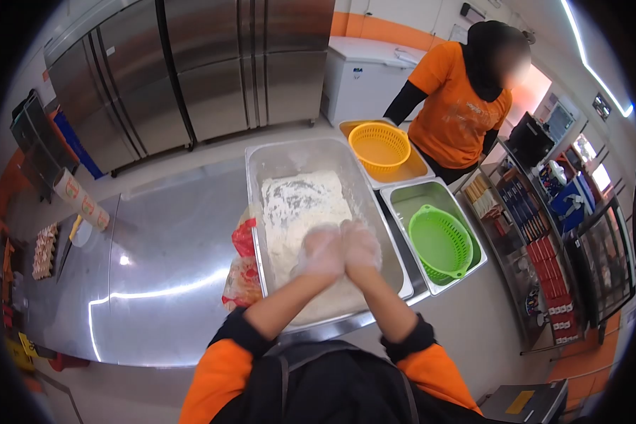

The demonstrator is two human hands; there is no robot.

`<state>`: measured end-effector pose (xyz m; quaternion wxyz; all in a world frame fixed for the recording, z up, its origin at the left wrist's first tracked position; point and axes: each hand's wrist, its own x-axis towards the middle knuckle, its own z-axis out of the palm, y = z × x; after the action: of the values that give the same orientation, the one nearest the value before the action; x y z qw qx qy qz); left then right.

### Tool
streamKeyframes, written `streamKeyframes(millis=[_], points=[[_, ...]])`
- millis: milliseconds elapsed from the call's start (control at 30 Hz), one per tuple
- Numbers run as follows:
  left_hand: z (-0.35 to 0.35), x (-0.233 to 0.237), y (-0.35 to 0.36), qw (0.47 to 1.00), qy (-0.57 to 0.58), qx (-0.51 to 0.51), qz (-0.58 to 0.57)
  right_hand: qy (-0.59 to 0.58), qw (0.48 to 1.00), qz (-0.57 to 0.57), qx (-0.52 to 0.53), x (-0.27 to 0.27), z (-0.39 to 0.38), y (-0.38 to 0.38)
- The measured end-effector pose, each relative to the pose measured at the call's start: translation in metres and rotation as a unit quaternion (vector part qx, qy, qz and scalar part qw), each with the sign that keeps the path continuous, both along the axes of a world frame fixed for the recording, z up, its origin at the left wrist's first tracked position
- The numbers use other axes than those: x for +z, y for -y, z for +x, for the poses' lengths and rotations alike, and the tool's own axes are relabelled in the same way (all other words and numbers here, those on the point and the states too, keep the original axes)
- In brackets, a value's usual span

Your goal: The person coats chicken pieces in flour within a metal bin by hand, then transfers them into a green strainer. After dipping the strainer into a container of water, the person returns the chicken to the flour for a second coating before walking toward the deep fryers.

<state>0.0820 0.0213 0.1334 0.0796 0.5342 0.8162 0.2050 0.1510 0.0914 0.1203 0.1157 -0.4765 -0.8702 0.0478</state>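
Note:
My left hand (321, 249) and my right hand (361, 245) are side by side, touching, over the near half of a deep metal tray (253, 169). Both wear clear plastic gloves dusted with white. Their fingers are curled in and pressed together; whatever is between or beneath them is hidden. White flour (307, 192) covers much of the tray's floor, with bare metal showing through in patches at the far end. A red and white crumpled bag (242, 272) is squeezed against the tray's left side.
Right of the tray stand a metal pan (397, 205) holding a green basket (434, 244) and another with a yellow basket (379, 147). A person (452, 99) in orange stands beyond. Egg carton (45, 251) and patterned roll (81, 199) occupy the table's (169, 233) left.

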Motion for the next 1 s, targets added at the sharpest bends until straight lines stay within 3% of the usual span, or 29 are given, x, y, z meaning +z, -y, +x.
streamKeyframes(millis=[167,200,300,400,500,533,633,733,833,933,1000], points=[[-0.009,-0.011,-0.017,0.997,-0.072,0.004,0.014,0.03,0.994,-0.063,-0.087,-0.026,0.004,-0.029],[-0.008,-0.019,-0.024,0.998,-0.068,0.013,0.0,-0.028,0.99,-0.077,-0.117,0.007,0.005,-0.017],[-0.006,-0.02,-0.032,0.999,-0.028,0.015,0.008,-0.071,0.996,-0.008,-0.06,0.018,-0.009,-0.002],[-0.025,-0.005,-0.03,0.999,-0.032,-0.018,-0.013,0.05,0.998,0.02,0.014,0.012,-0.004,-0.018],[-0.064,0.004,-0.024,0.995,-0.029,-0.086,-0.039,0.001,1.0,0.02,0.023,0.022,0.004,-0.047],[-0.076,0.008,-0.025,0.993,-0.022,-0.11,-0.042,0.023,0.989,0.054,0.134,0.049,0.007,-0.047],[-0.095,0.038,-0.027,0.992,-0.024,-0.092,-0.086,0.091,0.96,0.08,0.252,0.061,-0.007,-0.07],[-0.119,0.031,-0.045,0.991,-0.056,-0.087,-0.085,0.13,0.956,0.053,0.256,0.043,-0.038,-0.09],[-0.148,0.008,-0.064,0.992,-0.111,-0.054,0.021,0.052,0.969,0.095,0.221,0.019,-0.068,-0.108],[-0.151,0.0,-0.07,0.991,-0.126,-0.021,0.041,-0.022,0.982,0.075,0.173,0.001,-0.085,-0.109],[-0.142,-0.021,-0.065,0.994,-0.106,-0.013,0.004,-0.029,0.978,0.037,0.205,-0.005,-0.076,-0.095]])
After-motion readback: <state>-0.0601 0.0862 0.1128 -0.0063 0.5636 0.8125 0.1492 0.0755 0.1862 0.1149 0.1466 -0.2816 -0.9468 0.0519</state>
